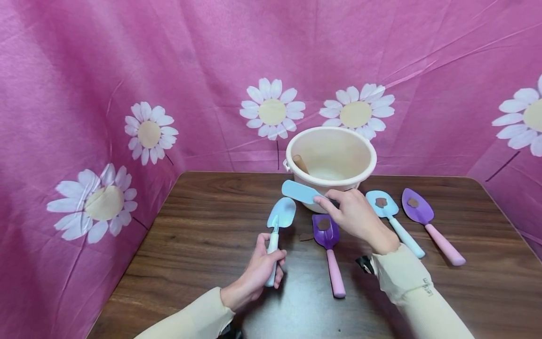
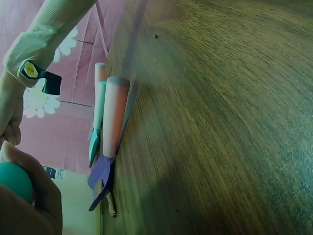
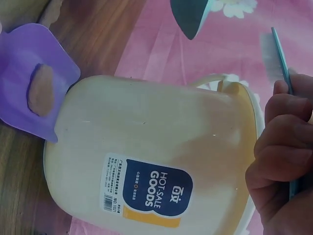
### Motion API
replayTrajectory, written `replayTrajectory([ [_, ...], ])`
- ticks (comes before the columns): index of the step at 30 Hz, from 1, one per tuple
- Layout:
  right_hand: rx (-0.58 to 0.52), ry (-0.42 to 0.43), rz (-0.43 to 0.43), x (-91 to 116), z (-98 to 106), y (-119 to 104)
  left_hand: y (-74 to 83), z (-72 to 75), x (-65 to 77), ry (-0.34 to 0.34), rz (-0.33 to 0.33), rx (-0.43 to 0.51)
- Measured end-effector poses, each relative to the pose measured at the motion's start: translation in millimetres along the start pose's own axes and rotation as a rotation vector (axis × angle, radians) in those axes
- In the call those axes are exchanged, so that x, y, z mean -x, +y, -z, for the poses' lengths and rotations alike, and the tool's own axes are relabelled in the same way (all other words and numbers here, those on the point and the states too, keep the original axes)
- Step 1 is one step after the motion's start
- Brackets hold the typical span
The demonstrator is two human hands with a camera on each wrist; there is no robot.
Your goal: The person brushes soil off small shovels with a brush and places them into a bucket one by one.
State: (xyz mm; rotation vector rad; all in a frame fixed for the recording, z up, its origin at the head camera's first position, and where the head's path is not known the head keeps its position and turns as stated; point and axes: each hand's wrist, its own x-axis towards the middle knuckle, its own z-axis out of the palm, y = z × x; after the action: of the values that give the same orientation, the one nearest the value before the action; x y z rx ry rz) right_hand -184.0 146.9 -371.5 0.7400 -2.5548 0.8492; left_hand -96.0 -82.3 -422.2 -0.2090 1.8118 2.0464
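Observation:
My left hand [image 1: 264,266] grips the white handle of a light blue trowel [image 1: 281,212], its blade pointing away from me. My right hand [image 1: 357,214] pinches a light blue flat-bladed tool [image 1: 301,192] with a rounded end, held in front of the white bucket's rim; its rear part is hidden by the fingers. In the right wrist view, the tool's thin blade [image 3: 280,56] shows edge-on beside the bucket [image 3: 161,142]. Between the hands lies a purple shovel [image 1: 326,238] with a pink handle and a brown piece [image 1: 323,224] on its blade.
A brown rod-like thing [image 1: 300,164] leans inside the bucket. To the right lie a light blue shovel [image 1: 383,207] and a purple pointed trowel [image 1: 417,212], each bearing a brown piece. Another brown piece [image 1: 306,237] rests on the wooden table [image 1: 203,245]. A pink flowered cloth [image 1: 211,56] hangs behind.

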Motion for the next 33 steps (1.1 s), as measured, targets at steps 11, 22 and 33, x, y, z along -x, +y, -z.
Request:
replayTrajectory([
  [11,-0.003,-0.183,0.059,6.4,-11.5,-16.5,-0.1,-4.2,0.9,0.014,-0.008,-0.066],
  [22,-0.034,-0.300,0.024,10.7,-22.2,-22.8,-1.1,-8.7,0.3,-0.011,0.006,-0.013],
  [33,-0.067,-0.348,-0.019,6.9,-20.9,-24.7,-2.5,-9.8,1.8,-0.081,0.000,-0.046],
])
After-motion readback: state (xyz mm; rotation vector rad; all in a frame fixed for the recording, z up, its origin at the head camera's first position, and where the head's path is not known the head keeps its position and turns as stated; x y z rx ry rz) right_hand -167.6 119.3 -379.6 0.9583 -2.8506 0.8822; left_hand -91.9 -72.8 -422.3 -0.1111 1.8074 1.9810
